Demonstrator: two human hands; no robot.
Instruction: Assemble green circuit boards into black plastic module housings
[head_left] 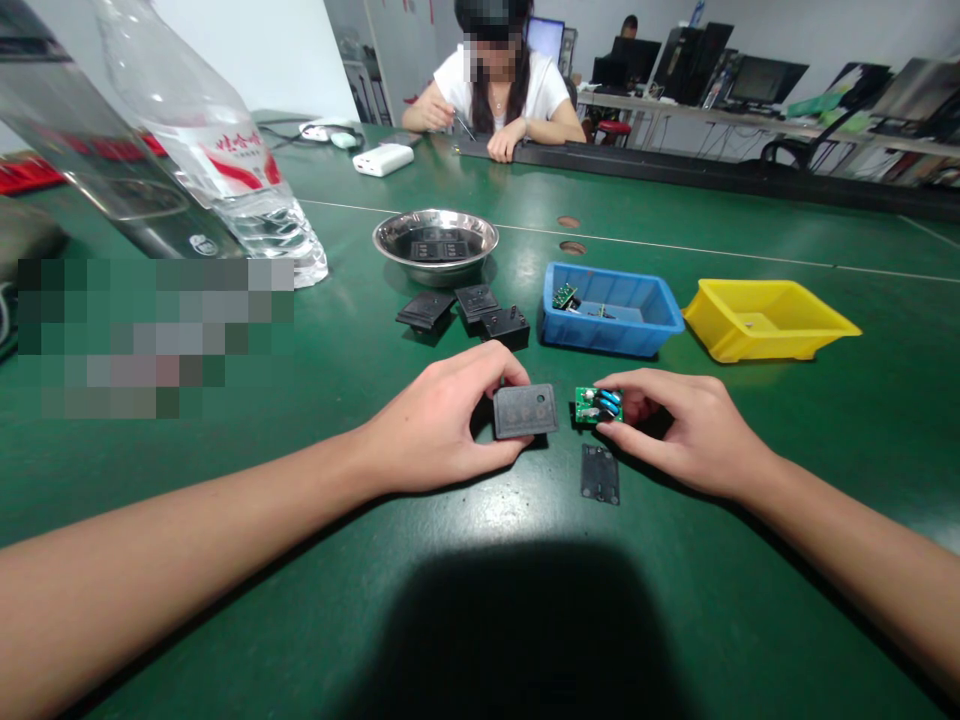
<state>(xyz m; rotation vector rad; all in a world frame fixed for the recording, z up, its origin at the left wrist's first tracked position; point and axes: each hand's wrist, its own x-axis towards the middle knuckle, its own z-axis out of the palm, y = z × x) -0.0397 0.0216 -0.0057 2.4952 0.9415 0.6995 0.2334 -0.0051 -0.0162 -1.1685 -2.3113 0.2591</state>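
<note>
- Left forearm [195, 560] is seen nearest to the camera, stretched over the green table [300, 640]. What is found behind it?
- At the far left, a bottle [217, 150] is seen, tilted in the view. Then three black boxes [426, 312] are set in front of a steel bowl [435, 270], inside which black pieces [439, 250] are held.
- By the left hand [442, 425], is something held?
- Yes, a black case [525, 410] is pinched by it, from above and from below, over the table.
- And what is shown next?
- Behind, a blue tray [607, 338] is placed, with small boards [564, 297] kept in it. Before this tray, a green board [598, 405] is pinched by the right hand [686, 425], just beside the case but apart from it. Nearer, a black plate [600, 474] is laid flat on the table.
- At the right?
- A yellow tray [772, 340] is placed; whether the blue one is touched by it cannot be told.
</note>
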